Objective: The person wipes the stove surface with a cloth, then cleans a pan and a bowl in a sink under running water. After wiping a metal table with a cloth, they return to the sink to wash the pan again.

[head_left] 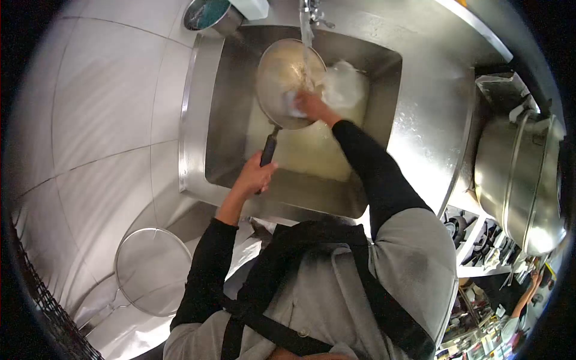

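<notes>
A round frying pan (280,75) with a dark handle is tilted over the sink, under the stream from the tap. My left hand (257,175) is wrapped around the pan's handle. Inside the pan's lower right part, my right hand (312,107) is pressed to the surface, blurred by motion. Something pale shows at its fingers, too smeared to name. Cloudy water (312,150) lies in the sink below, and a whitish, foamy or plastic-like mass (344,85) is just right of the pan.
The steel sink (384,78) has a tap (309,15) at its back edge. A metal container with a green scrubber (206,13) stands back left. A mesh strainer (153,271) is lower left. Large steel pots (510,174) are at right; another person's arm (527,295) shows lower right.
</notes>
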